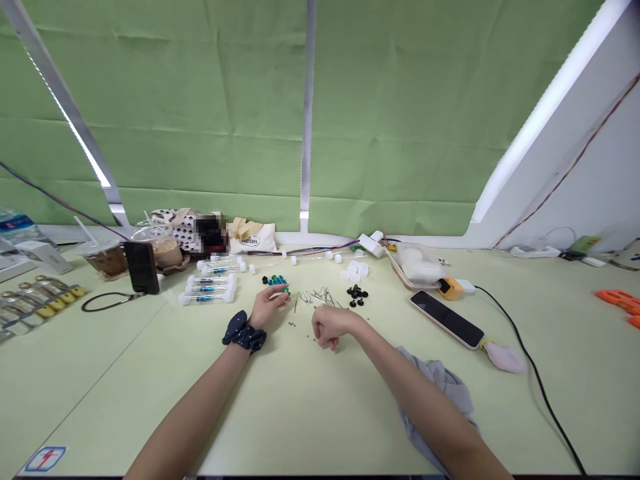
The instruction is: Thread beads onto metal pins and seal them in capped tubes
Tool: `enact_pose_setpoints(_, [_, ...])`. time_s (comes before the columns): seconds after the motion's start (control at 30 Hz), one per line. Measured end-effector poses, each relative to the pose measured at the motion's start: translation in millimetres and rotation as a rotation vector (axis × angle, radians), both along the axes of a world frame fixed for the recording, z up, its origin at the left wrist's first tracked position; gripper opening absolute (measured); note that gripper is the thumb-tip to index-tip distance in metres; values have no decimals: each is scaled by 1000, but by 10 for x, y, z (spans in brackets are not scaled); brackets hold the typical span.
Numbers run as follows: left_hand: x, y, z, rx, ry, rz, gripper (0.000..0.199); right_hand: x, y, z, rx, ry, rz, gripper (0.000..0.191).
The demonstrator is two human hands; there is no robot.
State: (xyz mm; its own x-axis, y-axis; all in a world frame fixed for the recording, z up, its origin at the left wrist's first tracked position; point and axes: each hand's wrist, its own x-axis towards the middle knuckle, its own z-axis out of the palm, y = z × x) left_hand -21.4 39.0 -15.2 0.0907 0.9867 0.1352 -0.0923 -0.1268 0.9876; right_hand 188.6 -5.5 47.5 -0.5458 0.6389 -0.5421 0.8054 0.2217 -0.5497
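My left hand, a dark scrunchie on its wrist, pinches a small green piece between thumb and fingertips. To its right, my right hand points down at the table with fingers curled together; whatever they hold is hidden. Tiny grey bits lie on the table between the hands. Thin metal pins are spread just beyond my right hand. Small blue and green pieces sit behind my left hand. Black pieces and white caps lie farther back on the right.
Clear capped tubes lie at left, near a standing black phone and drink cups. On the right are another phone, a black cable and a plastic-wrapped packet. Grey cloth lies under my right forearm.
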Motion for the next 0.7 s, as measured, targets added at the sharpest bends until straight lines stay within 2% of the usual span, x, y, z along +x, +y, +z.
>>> enact_pose_setpoints(0.27, [-2, -12, 0, 9, -4, 3, 47, -105, -68, -26, 41, 10, -71, 8])
enact_pose_setpoints(0.7, [1, 5, -15, 14, -5, -3, 49, -73, -23, -63, 105, -8, -20, 12])
